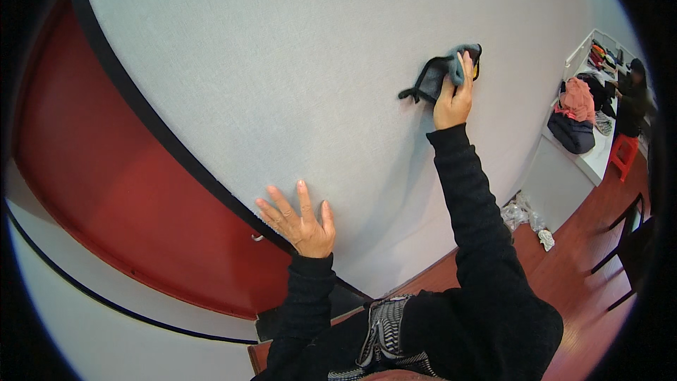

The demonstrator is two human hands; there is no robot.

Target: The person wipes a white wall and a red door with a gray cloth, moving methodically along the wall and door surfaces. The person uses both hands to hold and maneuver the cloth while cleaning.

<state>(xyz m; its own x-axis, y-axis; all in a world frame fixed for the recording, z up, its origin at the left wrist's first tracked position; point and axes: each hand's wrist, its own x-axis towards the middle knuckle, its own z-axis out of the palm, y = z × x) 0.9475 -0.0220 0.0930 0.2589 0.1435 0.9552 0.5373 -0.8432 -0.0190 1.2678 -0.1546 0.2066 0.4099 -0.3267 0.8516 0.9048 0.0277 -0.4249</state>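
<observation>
A grey-blue cloth with black edging [435,75] is bunched against the pale textured wall [296,74]. My right hand [455,98] presses it there with the arm stretched up, and one corner of the cloth trails to the left. Lower down, my left hand [304,227] rests with spread fingers on the wall, close to the black door frame [174,137]. Nothing is held in it. Left of the frame is a red door [137,185] with a small metal handle [257,237].
At right, a white counter [587,161] bears a pink garment [577,99], a dark folded garment [571,132] and other clothes. A person [632,98] is beside it, near a red plastic stool [624,156]. Clear plastic bags [521,212] and a dark chair [632,248] stand on the wood-look floor [566,275].
</observation>
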